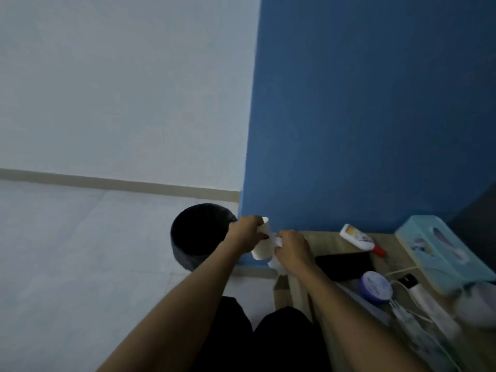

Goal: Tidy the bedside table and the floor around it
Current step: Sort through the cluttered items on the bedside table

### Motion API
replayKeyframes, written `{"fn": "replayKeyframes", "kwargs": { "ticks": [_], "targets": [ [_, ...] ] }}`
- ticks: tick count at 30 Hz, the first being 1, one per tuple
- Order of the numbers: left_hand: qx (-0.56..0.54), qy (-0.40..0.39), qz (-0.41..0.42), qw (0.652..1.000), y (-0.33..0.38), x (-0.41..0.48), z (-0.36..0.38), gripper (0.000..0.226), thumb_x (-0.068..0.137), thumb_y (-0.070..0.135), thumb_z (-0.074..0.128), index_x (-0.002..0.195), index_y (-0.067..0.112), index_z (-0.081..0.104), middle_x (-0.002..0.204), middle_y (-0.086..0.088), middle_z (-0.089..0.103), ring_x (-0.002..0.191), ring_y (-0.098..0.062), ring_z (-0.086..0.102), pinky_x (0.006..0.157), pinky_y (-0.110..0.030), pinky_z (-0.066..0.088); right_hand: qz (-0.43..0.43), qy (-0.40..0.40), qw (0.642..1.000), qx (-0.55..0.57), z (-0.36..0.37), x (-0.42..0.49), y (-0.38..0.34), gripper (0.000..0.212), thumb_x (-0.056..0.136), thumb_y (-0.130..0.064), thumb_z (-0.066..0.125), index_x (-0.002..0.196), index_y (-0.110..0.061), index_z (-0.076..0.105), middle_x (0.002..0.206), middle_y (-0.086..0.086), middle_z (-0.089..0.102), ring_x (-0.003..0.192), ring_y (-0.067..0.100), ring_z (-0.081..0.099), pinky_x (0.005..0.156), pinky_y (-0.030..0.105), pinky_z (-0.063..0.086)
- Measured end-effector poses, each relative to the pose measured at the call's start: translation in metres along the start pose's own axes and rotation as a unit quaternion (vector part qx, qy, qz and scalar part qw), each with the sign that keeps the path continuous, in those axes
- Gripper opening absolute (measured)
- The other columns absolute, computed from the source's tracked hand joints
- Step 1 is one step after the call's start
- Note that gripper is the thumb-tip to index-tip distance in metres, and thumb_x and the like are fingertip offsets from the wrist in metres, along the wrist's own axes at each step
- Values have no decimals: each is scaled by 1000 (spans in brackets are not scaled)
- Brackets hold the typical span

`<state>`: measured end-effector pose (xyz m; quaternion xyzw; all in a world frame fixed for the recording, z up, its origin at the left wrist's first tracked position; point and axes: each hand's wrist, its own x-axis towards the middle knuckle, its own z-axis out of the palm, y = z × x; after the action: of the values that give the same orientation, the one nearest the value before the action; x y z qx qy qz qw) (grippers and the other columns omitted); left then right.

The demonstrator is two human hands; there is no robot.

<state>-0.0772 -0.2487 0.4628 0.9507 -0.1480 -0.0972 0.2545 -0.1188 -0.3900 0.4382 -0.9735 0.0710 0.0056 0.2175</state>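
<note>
By the worktop (330,241) corner, left hand (245,232) grip wraps a paper cup (261,252), right hand (292,251) grip clutches crumpled tissue (274,263), bin (193,237) just behind.

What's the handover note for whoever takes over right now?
Left hand: grips the paper cup, held between the bin and the table edge.
Right hand: grips crumpled white paper against the cup.
Bin: on the floor left of the bedside table; its contents are too dark to see.
Done: cup and paper picked up.
Left: bin both, then sort the tube, black item, purple jar, cables and tissue box on the table.
</note>
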Motion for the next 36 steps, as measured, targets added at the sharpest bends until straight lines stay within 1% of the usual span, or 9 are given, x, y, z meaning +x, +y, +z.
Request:
{"fn": "replayKeyframes", "kwargs": {
  "ticks": [3,5,7,9,13,22,26,32,36],
  "targets": [
    [20,11,-73,997,-73,-16,-9,28,90,30,57,114,17,60,117,-8,65,111,-31,58,89,-42,46,-29,-63,997,28,43,7,-50,13,82,-11,56,93,-11,64,103,12,67,98,32,62,68,28,41],
    [27,25,-111,993,-114,-18,-17,23,92,28,53,109,15,60,112,-7,66,107,-31,59,85,-40,47,-37,-81,995,55,62,19,-77,7,83,-12,56,86,-13,62,95,9,68,89,29,62,66,30,45],
    [31,50,-149,987,-151,-10,-26,18,94,27,48,96,12,58,104,-9,67,101,-32,60,78,-36,44,-36,-82,992,92,80,40,-100,3,84,-14,59,85,-13,62,90,5,68,83,24,61,67,32,49],
    [36,74,-176,981,-178,3,-32,19,95,25,43,86,12,54,98,-12,67,97,-34,60,75,-36,42,-28,-79,988,130,95,61,-115,1,84,-15,61,84,-14,60,87,3,66,79,20,60,62,27,45],
    [41,86,-192,977,-225,55,-17,22,96,24,42,90,10,58,95,-11,68,94,-33,61,75,-36,46,6,-66,981,184,141,125,-126,9,86,-17,57,83,-10,61,81,3,63,73,18,57,57,25,40],
    [24,51,-211,976,-277,137,42,26,97,21,41,86,5,58,90,-15,68,86,-34,62,65,-35,40,36,-67,983,166,234,222,-102,23,89,-25,57,83,-4,62,79,9,65,73,24,58,60,32,45],
    [16,41,-218,975,-289,153,55,25,95,20,43,92,4,61,95,-13,68,87,-32,62,71,-40,48,29,-140,980,135,262,234,-92,9,83,-19,64,88,-14,61,81,0,61,82,23,59,55,25,35],
    [-11,47,-225,973,-295,156,75,22,93,20,48,104,10,65,104,-6,67,94,-27,63,78,-43,52,14,-175,978,112,277,238,-76,33,84,-21,64,117,-17,60,111,6,67,98,26,63,70,26,44],
    [-18,66,-222,973,-287,152,67,20,93,19,49,102,9,65,101,-6,67,89,-26,63,76,-43,53,12,-183,976,114,259,229,-76,36,84,-20,68,119,-17,58,109,8,66,95,25,64,77,36,56]
  ]
}}
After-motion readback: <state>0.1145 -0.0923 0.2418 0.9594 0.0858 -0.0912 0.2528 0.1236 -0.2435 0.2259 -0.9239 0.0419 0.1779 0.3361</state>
